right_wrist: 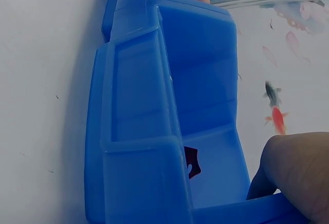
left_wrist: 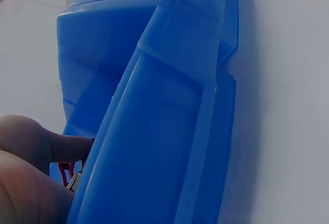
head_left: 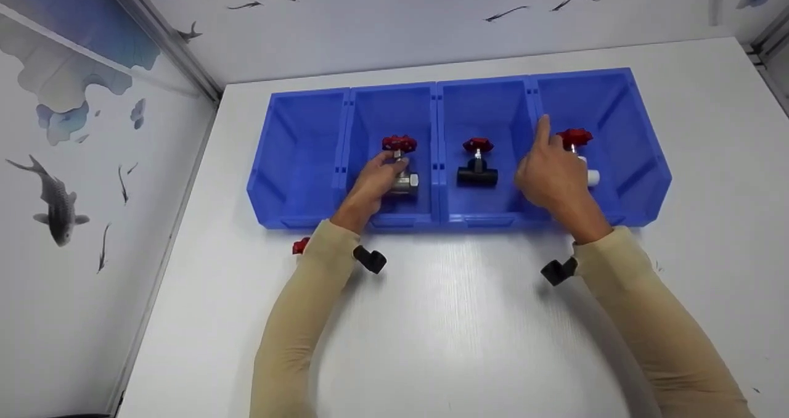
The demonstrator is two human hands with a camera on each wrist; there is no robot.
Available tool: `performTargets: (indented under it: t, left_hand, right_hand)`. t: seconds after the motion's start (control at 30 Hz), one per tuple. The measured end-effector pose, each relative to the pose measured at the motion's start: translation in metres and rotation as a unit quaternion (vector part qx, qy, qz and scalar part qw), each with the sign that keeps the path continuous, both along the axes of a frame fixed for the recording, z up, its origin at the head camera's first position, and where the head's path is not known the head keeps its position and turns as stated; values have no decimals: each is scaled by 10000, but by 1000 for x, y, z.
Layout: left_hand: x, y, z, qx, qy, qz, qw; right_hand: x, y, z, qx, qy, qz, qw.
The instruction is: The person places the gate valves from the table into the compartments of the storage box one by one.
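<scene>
In the head view, my left hand (head_left: 370,187) pinches the stem of a metal valve (head_left: 405,185), below its red handwheel, in the second bin from the left. The left wrist view shows this hand (left_wrist: 28,178) behind the bin wall, the valve mostly hidden. My right hand (head_left: 555,171) lies over the divider between the third and fourth bins, index finger extended; its other fingertips are hidden. Beside it, a white valve (head_left: 593,178) with a red handwheel is partly covered. A black valve (head_left: 478,176) lies in the third bin. In the right wrist view, my right hand (right_wrist: 303,170) is over a bin edge.
Four joined blue bins (head_left: 481,222) stand in a row on the white table (head_left: 456,319); the leftmost (head_left: 308,153) holds nothing visible. Another red handwheel (head_left: 300,245) shows on the table beside my left sleeve. Printed panels stand behind and to the left.
</scene>
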State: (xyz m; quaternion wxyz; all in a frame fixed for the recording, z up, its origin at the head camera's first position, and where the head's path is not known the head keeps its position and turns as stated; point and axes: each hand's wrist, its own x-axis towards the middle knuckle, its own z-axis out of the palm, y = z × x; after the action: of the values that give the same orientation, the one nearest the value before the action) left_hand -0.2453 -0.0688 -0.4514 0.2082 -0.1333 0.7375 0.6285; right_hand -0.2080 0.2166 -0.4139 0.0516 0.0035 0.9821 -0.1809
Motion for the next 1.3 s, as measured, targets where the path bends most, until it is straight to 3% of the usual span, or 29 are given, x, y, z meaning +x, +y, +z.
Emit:
performTargets:
  t: [0.5,0.9,1.3]
  left_hand:
    - [-5,6,-3,-338,211,-200,9990]
    - [-9,6,-5,-281,200,-155,9993]
    - [-11,7,-3,-658,364,-217,9969]
  right_hand:
    - [0,-1,0,119,107,0,9999]
    - [1,0,0,111,144,14,9998]
    - [0,0,0,91,135,-32,9999]
